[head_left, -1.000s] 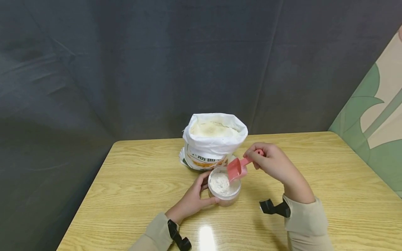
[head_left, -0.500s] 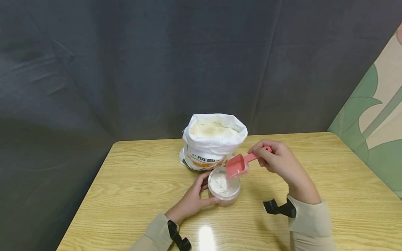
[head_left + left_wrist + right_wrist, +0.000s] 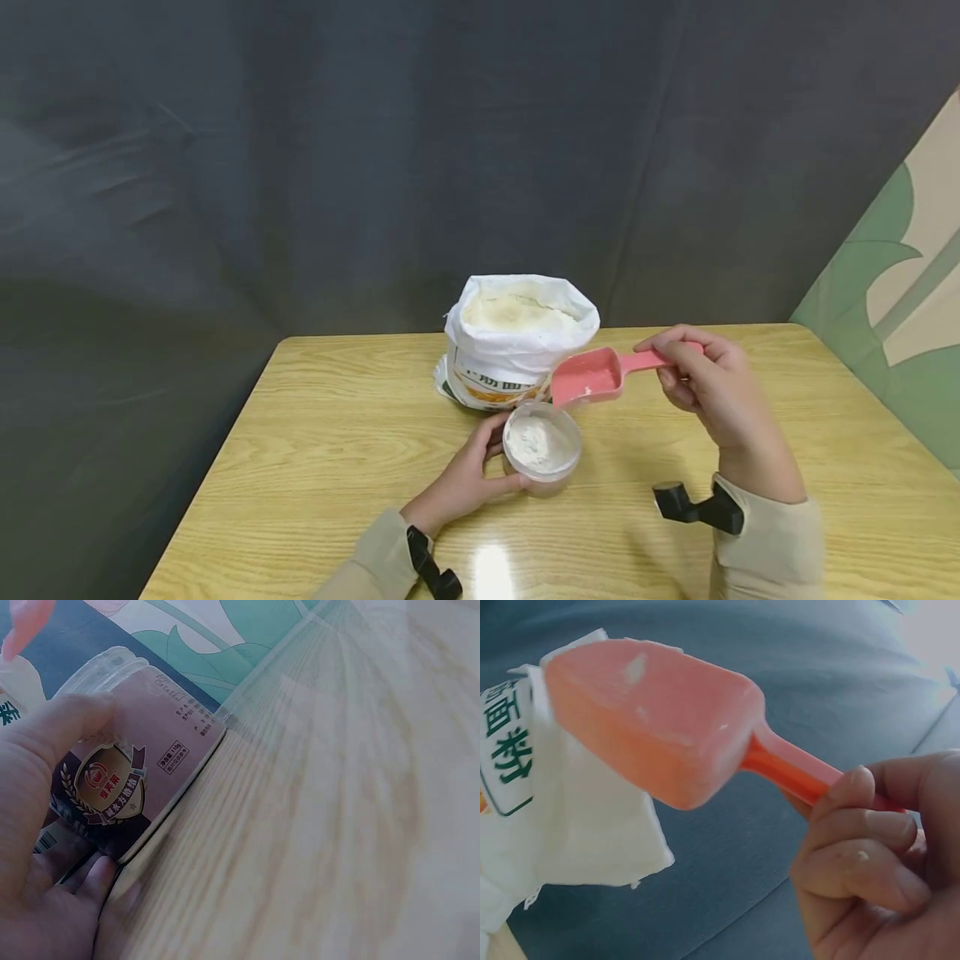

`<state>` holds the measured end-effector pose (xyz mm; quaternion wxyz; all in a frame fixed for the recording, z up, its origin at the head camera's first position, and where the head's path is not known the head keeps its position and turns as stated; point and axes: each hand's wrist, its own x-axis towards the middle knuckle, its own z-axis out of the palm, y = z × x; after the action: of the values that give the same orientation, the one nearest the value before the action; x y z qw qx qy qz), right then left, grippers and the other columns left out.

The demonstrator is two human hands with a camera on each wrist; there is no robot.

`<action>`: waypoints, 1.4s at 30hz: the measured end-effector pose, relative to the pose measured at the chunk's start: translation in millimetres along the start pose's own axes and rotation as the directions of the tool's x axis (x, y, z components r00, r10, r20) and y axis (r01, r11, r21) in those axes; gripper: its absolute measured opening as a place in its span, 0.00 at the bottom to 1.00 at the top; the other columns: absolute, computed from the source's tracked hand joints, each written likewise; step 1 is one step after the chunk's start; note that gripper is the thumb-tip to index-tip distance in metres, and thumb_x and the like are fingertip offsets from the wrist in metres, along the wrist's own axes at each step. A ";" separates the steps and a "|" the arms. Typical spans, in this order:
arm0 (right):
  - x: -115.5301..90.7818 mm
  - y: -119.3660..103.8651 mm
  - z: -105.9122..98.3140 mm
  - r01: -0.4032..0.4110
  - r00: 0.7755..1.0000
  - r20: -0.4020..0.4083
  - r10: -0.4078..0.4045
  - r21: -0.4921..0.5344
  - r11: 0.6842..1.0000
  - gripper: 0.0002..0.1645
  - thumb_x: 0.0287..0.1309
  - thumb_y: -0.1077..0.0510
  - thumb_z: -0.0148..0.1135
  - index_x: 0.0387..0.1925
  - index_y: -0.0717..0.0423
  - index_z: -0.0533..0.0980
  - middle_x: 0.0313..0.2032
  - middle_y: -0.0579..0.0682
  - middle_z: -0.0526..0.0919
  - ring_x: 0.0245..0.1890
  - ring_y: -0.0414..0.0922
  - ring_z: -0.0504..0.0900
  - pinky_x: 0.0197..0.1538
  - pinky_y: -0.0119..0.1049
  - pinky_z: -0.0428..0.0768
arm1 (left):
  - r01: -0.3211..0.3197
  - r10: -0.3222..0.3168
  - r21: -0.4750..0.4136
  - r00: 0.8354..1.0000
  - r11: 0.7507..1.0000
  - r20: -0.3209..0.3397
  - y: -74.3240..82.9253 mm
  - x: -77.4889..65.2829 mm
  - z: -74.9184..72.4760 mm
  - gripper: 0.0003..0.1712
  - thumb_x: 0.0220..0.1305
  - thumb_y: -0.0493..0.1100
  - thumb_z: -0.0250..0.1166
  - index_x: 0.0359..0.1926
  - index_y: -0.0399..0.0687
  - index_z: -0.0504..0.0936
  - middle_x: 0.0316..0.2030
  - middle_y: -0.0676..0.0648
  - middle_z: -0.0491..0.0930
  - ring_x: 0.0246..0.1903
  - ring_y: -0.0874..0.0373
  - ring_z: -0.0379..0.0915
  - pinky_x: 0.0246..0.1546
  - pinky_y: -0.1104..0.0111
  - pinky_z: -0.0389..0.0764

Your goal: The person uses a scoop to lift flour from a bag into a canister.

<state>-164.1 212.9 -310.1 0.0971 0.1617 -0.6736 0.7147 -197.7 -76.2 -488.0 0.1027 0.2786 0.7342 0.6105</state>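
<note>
My left hand [image 3: 465, 479] holds a clear round jar [image 3: 546, 479] on the table, thumb at the front and fingers round its left side. White flour [image 3: 534, 442] lies inside it. A printed label [image 3: 120, 787] shows on the jar in the left wrist view. By its handle, my right hand [image 3: 708, 379] grips a pink scoop [image 3: 588, 377], raised just above and behind the jar's right rim. The scoop has only a thin trace of flour in it. Its underside, dusted white, fills the right wrist view. Behind the jar stands an open flour sack [image 3: 517, 350] with its top rolled down.
A wooden table [image 3: 345, 417] carries everything. Dark cloth [image 3: 450, 167] hangs behind its back edge. At the right is a wall panel [image 3: 922, 275] with a green leaf pattern. Each wrist wears a black camera mount [image 3: 697, 508].
My right hand has lifted the pink scoop out of the jar's mouth, moving up and to the right. My left hand stays on the jar; the whole view shifts slightly.
</note>
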 end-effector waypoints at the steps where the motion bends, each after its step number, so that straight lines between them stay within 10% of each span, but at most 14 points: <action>1: -0.4 -1.0 -0.5 0.015 1.000 -0.021 -0.014 0.035 0.999 0.20 0.74 0.69 0.49 0.32 0.58 0.85 0.16 0.46 0.73 0.14 0.46 0.53 0.17 0.41 0.45 | -0.005 0.005 -0.001 1.000 1.000 -0.002 0.0 0.5 0.8 0.51 0.60 0.41 0.76 0.77 0.53 0.55 0.73 0.50 0.61 0.71 0.56 0.60 0.71 0.67 0.65; 12: 7.4 -22.5 -3.4 0.135 0.970 -0.227 -0.090 0.195 0.971 0.16 0.72 0.69 0.53 0.31 0.68 0.84 0.15 0.50 0.76 0.12 0.44 0.59 0.18 0.39 0.48 | 0.000 0.000 -0.006 1.000 1.000 0.004 1.5 2.6 5.9 0.51 0.60 0.41 0.76 0.77 0.51 0.55 0.71 0.48 0.63 0.70 0.54 0.61 0.70 0.67 0.66; 22: 46.2 -44.0 14.9 0.029 0.969 -0.237 -0.074 -0.190 0.981 0.13 0.71 0.57 0.61 0.37 0.62 0.84 0.18 0.47 0.77 0.15 0.41 0.67 0.15 0.29 0.63 | -0.013 0.013 -0.002 1.000 1.000 -0.006 -0.5 5.6 3.5 0.50 0.60 0.39 0.75 0.77 0.48 0.56 0.72 0.45 0.62 0.71 0.51 0.60 0.71 0.66 0.66; 32: 85.5 -41.5 34.6 0.068 0.998 0.055 -0.040 -0.774 0.629 0.19 0.75 0.48 0.53 0.46 0.59 0.81 0.26 0.52 0.80 0.20 0.47 0.69 0.22 0.36 0.67 | -0.008 0.008 -0.021 1.000 1.000 0.002 -0.4 7.6 4.5 0.49 0.61 0.39 0.75 0.76 0.48 0.56 0.72 0.44 0.62 0.70 0.51 0.61 0.71 0.66 0.66; 42: 103.3 -19.0 52.3 0.170 0.976 0.213 0.042 -0.871 0.461 0.16 0.76 0.56 0.51 0.46 0.63 0.81 0.20 0.51 0.75 0.19 0.45 0.68 0.27 0.40 0.69 | -0.010 0.010 -0.019 1.000 1.000 0.005 -1.0 6.2 8.0 0.49 0.60 0.40 0.76 0.76 0.50 0.57 0.72 0.46 0.63 0.70 0.52 0.61 0.70 0.66 0.66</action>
<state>-248.0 154.1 -252.8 0.1243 0.1855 -0.9454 0.2372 -199.1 -66.3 -489.7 0.1040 0.2827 0.7269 0.6172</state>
